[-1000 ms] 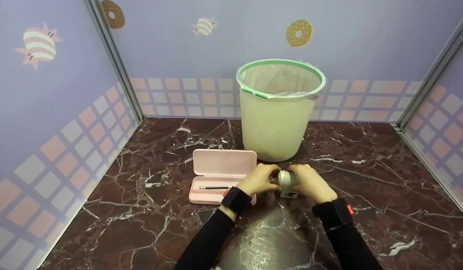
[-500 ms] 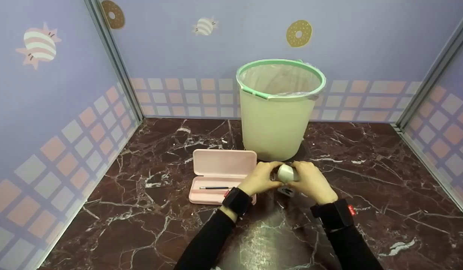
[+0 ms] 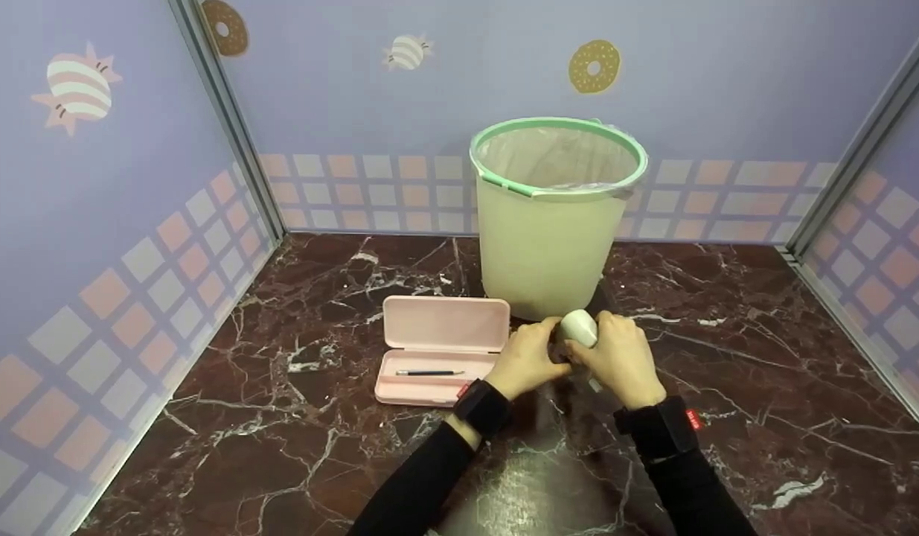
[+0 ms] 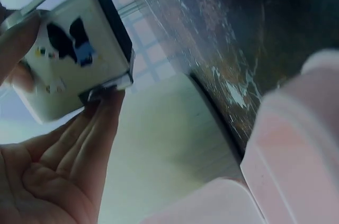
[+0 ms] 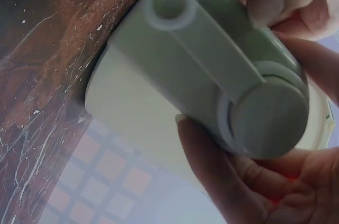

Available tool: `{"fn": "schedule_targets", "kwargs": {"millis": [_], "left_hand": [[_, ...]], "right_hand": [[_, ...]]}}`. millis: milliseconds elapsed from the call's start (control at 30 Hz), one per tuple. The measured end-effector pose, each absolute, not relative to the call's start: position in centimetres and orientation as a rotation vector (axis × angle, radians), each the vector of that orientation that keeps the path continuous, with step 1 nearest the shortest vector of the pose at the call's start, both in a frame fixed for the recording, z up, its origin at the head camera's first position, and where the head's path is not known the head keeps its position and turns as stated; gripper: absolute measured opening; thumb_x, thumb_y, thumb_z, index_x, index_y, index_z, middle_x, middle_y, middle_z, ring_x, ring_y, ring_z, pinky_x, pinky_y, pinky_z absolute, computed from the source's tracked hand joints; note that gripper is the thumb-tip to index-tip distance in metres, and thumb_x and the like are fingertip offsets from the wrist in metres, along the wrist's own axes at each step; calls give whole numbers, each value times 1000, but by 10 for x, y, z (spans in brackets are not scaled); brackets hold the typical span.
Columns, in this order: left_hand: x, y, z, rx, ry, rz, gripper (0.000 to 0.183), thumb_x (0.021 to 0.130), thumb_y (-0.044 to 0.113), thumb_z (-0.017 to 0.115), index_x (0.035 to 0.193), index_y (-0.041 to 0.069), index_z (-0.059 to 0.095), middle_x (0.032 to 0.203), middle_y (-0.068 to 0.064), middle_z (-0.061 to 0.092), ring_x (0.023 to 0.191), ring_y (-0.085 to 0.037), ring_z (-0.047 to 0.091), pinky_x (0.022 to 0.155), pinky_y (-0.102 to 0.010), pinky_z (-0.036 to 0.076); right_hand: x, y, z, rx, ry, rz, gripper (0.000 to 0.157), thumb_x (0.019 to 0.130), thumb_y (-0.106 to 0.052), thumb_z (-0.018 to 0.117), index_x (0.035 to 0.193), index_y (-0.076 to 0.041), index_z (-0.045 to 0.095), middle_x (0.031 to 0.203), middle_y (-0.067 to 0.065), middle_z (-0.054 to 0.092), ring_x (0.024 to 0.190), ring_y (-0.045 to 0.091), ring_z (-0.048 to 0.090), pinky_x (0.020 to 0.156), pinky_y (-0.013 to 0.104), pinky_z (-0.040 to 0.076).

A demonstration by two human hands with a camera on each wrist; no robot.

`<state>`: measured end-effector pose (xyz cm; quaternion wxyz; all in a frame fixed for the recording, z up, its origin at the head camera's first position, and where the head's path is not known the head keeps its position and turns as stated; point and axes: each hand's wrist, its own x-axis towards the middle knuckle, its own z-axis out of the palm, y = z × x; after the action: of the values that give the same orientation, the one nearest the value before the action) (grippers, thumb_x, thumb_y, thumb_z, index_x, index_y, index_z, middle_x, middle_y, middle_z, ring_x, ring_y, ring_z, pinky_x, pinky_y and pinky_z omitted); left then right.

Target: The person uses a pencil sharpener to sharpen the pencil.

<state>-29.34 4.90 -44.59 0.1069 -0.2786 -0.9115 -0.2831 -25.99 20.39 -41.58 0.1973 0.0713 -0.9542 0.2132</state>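
Observation:
A pale crank pencil sharpener (image 3: 580, 329), dark butterfly print on one face, is held tilted just in front of the bin. My right hand (image 3: 621, 357) grips its body. Around its lower end, my left hand (image 3: 532, 361) holds on, long fingers (image 4: 103, 123) against the dark-edged bottom in the left wrist view. The crank handle (image 5: 212, 44) faces the camera in the right wrist view. To the left lies an open pink pencil case (image 3: 446, 324) with a dark pencil (image 3: 429, 372) inside. My left hand and wrist cover the case's right end.
Behind the hands stands a tall pale bin (image 3: 548, 246) with a green rim and a clear liner. Patterned panels (image 3: 355, 97) enclose the dark marbled table (image 3: 295, 447) at the back and both sides.
The sharpener has been lifted slightly, moved toward the bin and right, and tipped over, so its printed face has turned from the head view. Both hands moved with it.

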Motion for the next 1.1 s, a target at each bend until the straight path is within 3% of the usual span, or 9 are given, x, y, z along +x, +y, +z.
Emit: {"fn": "schedule_targets", "kwargs": {"millis": [167,400,500,633,700,900,1000,1100], "left_hand": [[-289,54,-447,-757,-2697,-772,54,71,29,85,115,6,62,99,-12,74,89,-29,72,74,-38,58],[-294,53,-448,-753,-2685,-816,58,67,29,88,115,4,65,98,-11,75,89,-26,72,76,-33,58],[-300,48,-445,-777,-2678,-902,60,68,27,87,118,3,65,104,-10,75,93,-23,71,82,-28,56],[-306,39,-440,-816,-2682,-1078,62,68,24,86,121,1,65,111,-11,73,99,-22,69,90,-26,53],[-309,35,-438,-848,-2698,-1156,63,68,23,86,123,2,64,115,-11,72,103,-22,67,95,-27,51],[-317,21,-436,-1033,-2739,-1265,65,68,19,88,126,4,64,118,-9,72,105,-17,68,96,-22,50],[-320,14,-436,-1127,-2752,-1331,64,67,15,88,125,4,64,116,-9,72,101,-14,68,93,-20,51],[-321,11,-435,-1236,-2749,-1387,62,68,11,87,125,3,64,115,-9,72,100,-13,68,92,-19,51]], "right_hand": [[-260,202,-419,170,-2627,580,41,78,-27,80,83,8,59,78,24,66,68,43,65,57,50,53],[-258,202,-418,180,-2636,662,44,81,-31,79,84,8,61,79,24,66,69,42,65,59,49,52],[-258,204,-415,225,-2609,704,38,90,-27,71,90,11,64,84,26,68,78,44,66,68,53,53],[-260,208,-409,356,-2525,720,18,97,-8,57,102,7,65,92,25,69,87,45,67,76,56,52],[-261,211,-407,464,-2502,697,18,94,4,54,109,4,64,98,23,68,89,42,68,76,54,54],[-259,218,-403,825,-2533,506,60,73,21,64,124,-10,67,130,20,58,115,40,61,95,50,53],[-258,220,-403,916,-2539,450,63,66,19,71,121,-13,70,132,19,59,118,38,59,96,50,52],[-258,220,-402,975,-2522,438,56,63,14,78,113,-12,72,129,15,63,118,33,60,96,46,53]]}}
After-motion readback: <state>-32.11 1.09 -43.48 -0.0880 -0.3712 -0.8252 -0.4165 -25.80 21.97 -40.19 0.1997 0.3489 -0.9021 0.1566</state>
